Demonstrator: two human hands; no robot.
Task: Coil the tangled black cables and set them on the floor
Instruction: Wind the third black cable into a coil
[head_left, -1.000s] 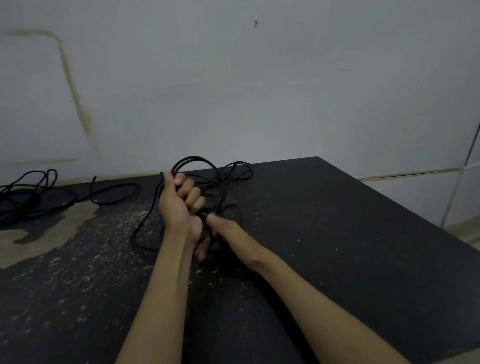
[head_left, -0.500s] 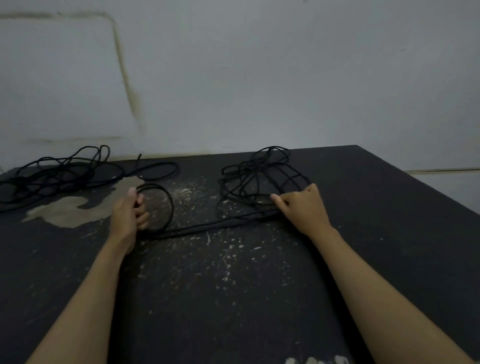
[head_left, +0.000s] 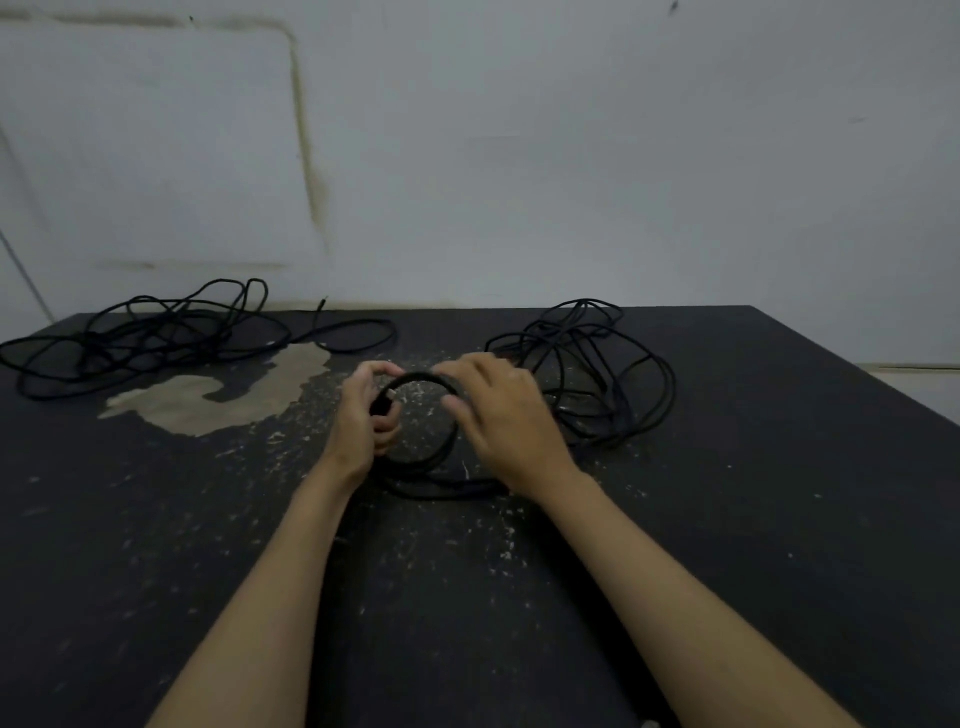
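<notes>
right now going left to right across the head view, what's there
tangled cable pile → bare worn patch → left hand → coil held between the hands → right hand → second cable tangle

From my seat this looks like a bare storeroom or unfinished utility room, though I cannot tell which. I see a stained, pale plaster wall (head_left: 519, 156) with a brownish outline, and a worn black floor mat (head_left: 753, 519), flecked white, with a patch (head_left: 218, 400) rubbed through to tan. Loose black cables (head_left: 140, 332) lie on it by the wall.
</notes>
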